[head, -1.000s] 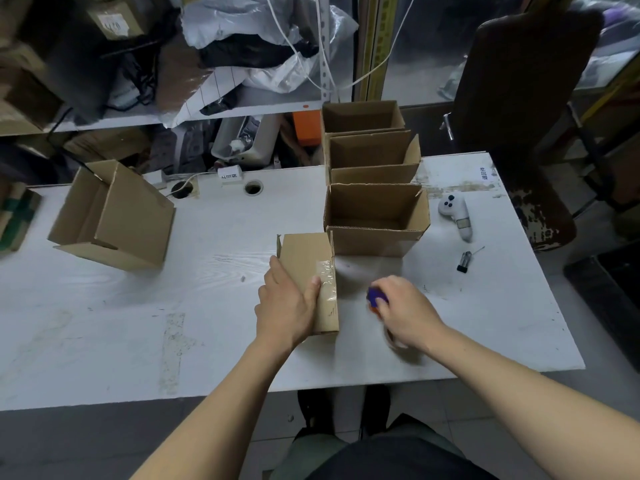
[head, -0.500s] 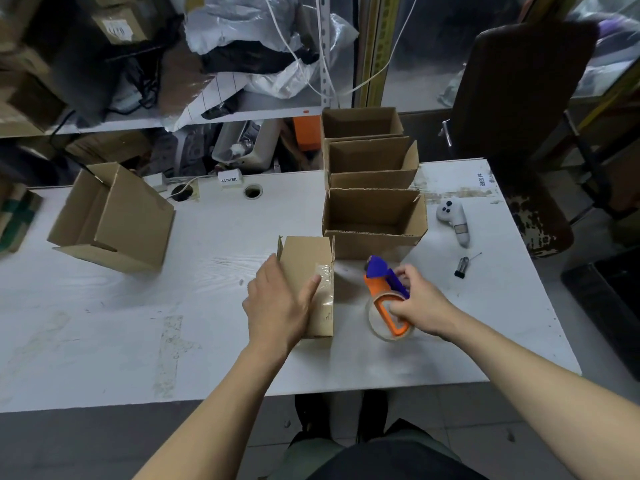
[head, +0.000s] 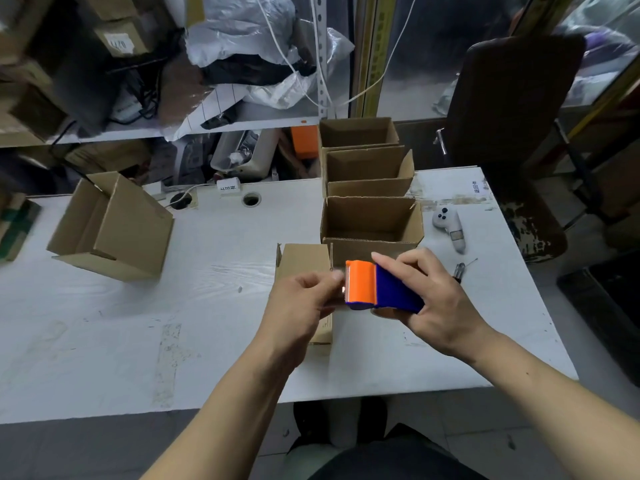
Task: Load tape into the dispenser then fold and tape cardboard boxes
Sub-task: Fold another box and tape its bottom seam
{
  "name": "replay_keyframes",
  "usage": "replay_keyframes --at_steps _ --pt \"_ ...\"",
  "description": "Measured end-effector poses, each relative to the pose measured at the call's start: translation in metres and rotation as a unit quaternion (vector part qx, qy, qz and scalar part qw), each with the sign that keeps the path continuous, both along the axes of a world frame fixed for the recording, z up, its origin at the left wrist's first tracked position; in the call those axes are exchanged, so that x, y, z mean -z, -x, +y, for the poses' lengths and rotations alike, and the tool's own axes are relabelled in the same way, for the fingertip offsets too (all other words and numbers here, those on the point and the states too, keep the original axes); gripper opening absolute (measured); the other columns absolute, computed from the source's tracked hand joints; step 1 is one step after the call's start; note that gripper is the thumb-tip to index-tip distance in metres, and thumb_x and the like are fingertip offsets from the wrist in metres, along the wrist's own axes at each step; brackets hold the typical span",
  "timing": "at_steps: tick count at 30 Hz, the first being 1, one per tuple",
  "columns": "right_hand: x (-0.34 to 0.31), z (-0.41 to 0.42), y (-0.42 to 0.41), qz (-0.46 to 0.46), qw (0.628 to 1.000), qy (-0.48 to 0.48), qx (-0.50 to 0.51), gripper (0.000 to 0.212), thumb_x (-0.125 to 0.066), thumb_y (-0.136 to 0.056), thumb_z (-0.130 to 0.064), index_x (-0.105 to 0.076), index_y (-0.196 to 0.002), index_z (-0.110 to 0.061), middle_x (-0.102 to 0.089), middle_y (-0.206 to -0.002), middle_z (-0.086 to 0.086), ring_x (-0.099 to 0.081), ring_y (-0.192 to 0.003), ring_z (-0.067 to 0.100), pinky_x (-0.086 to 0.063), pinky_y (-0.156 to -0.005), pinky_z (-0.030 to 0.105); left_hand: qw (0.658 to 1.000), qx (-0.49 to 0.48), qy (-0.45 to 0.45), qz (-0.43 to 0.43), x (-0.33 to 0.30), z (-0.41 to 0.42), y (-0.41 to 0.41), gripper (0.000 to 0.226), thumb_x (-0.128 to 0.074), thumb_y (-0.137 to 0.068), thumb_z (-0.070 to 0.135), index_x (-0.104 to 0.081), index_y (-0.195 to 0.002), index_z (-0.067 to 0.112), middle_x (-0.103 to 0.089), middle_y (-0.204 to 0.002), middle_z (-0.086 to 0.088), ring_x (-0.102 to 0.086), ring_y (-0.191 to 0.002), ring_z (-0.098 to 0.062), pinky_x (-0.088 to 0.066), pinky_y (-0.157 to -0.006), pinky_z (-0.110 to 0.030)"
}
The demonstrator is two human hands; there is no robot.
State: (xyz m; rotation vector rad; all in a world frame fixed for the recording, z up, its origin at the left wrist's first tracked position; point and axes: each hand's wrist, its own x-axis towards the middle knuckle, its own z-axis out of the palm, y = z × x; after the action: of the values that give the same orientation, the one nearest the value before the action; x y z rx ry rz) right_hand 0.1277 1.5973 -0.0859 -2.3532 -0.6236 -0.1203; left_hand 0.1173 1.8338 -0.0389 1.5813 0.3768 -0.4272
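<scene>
Above the desk [head: 104, 341], the right hand [head: 429, 296] grips the dispenser [head: 377, 289]; the left hand [head: 301, 303] pinches at its orange end, what it pinches too blurred to tell; under them lies a taped box [head: 301, 261]; behind stand three open boxes [head: 370, 223] in a row; another box [head: 114, 226] lies far left.

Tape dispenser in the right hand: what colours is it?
Orange front, blue body, in the head view.

Label [head: 119, 43] on shelf box [head: 116, 36]: digits, roughly "0277"; other labels illegible.
</scene>
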Motion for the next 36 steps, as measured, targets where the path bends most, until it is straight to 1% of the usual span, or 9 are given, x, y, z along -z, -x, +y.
replay_keyframes --at_steps 5,10,15,19,21,24,27,30,36 --pt "0.006 0.005 0.000 -0.105 0.991 0.082 -0.008 0.085 -0.088 -0.078 -0.009 -0.049 -0.154 -0.013 -0.052 -0.127 0.009 -0.052 -0.111 0.021 -0.060 -0.077 0.033 0.983 -0.032 -0.164 -0.077 0.012 -0.003 0.003 0.022 -0.067 -0.099 0.045 -0.078 -0.095 0.026 -0.077 -0.084 0.013 -0.073 -0.085 -0.006 -0.058 -0.076 -0.026" --pt "0.012 -0.001 -0.003 -0.139 0.981 0.131 -0.024 0.084 -0.084 -0.082 -0.011 -0.046 -0.156 -0.013 -0.054 -0.127 0.014 -0.054 -0.110 0.026 -0.060 -0.076 0.037 0.972 -0.047 -0.206 -0.108 0.017 0.005 0.005 0.016 -0.067 -0.101 0.032 -0.077 -0.091 0.026 -0.077 -0.079 0.015 -0.071 -0.080 0.003 -0.050 -0.068 -0.011" --pt "0.027 -0.040 -0.009 -0.131 0.975 0.180 0.025 0.096 -0.089 -0.074 -0.004 -0.043 -0.157 -0.016 -0.055 -0.125 0.016 -0.056 -0.106 0.031 -0.059 -0.073 0.043 0.963 -0.082 -0.232 -0.109 0.007 0.038 -0.005 0.017 -0.067 -0.101 0.028 -0.075 -0.086 0.024 -0.078 -0.076 0.016 -0.074 -0.079 0.004 -0.055 -0.082 -0.025" --pt "0.032 -0.018 -0.002 -0.196 0.952 0.234 0.035 0.073 -0.075 -0.083 -0.001 -0.052 -0.152 -0.011 -0.058 -0.109 0.018 -0.056 -0.088 0.035 -0.049 -0.065 0.045 0.914 0.000 -0.348 -0.208 0.009 0.011 0.002 0.015 -0.070 -0.098 0.023 -0.074 -0.084 0.019 -0.077 -0.076 0.005 -0.072 -0.076 -0.016 -0.054 -0.071 -0.033" --pt "0.037 0.005 -0.006 -0.123 0.944 0.299 0.072 0.076 -0.077 -0.080 -0.007 -0.052 -0.151 -0.014 -0.055 -0.106 0.014 -0.056 -0.085 0.034 -0.043 -0.063 0.041 0.871 0.089 -0.399 -0.272 0.005 -0.022 0.007 0.015 -0.081 -0.085 0.013 -0.069 -0.076 0.015 -0.069 -0.067 -0.003 -0.062 -0.061 -0.027 -0.040 -0.053 -0.031" --pt "0.055 0.006 -0.024 0.152 0.914 0.352 0.128 0.071 -0.074 -0.087 -0.021 -0.047 -0.152 -0.025 -0.048 -0.118 0.008 -0.058 -0.100 0.030 -0.050 -0.079 0.037 0.831 0.153 -0.449 -0.290 -0.002 -0.033 -0.006 0.017 -0.063 -0.099 0.023 -0.072 -0.086 0.017 -0.072 -0.079 -0.002 -0.063 -0.070 -0.021 -0.033 -0.059 -0.028" --pt "0.074 -0.009 -0.031 0.362 0.909 0.166 0.123 0.063 -0.072 -0.086 -0.018 -0.057 -0.146 -0.031 -0.054 -0.111 0.006 -0.059 -0.090 0.020 -0.047 -0.074 0.028 0.896 0.132 -0.384 -0.180 -0.011 -0.015 -0.019 0.027 -0.056 -0.103 0.028 -0.077 -0.087 0.022 -0.075 -0.083 0.008 -0.061 -0.069 -0.008 -0.037 -0.058 -0.015" --pt "0.090 -0.006 -0.021 0.401 0.902 0.120 0.111 0.053 -0.076 -0.083 -0.025 -0.060 -0.129 -0.046 -0.058 -0.104 0.005 -0.059 -0.095 0.022 -0.051 -0.083 0.033 0.925 0.112 -0.322 -0.167 -0.022 -0.004 -0.024 0.025 -0.063 -0.101 0.027 -0.078 -0.081 0.022 -0.076 -0.075 0.014 -0.069 -0.073 0.000 -0.053 -0.070 -0.019" --pt "0.117 -0.008 -0.009 0.378 0.908 0.111 0.142 0.038 -0.075 -0.083 -0.014 -0.073 -0.120 -0.026 -0.065 -0.102 -0.004 -0.062 -0.102 0.022 -0.047 -0.089 0.032 0.957 0.109 -0.233 -0.132 -0.026 0.001 -0.024 0.025 -0.064 -0.103 0.025 -0.079 -0.083 0.022 -0.078 -0.076 0.012 -0.075 -0.078 -0.005 -0.060 -0.088 -0.037"
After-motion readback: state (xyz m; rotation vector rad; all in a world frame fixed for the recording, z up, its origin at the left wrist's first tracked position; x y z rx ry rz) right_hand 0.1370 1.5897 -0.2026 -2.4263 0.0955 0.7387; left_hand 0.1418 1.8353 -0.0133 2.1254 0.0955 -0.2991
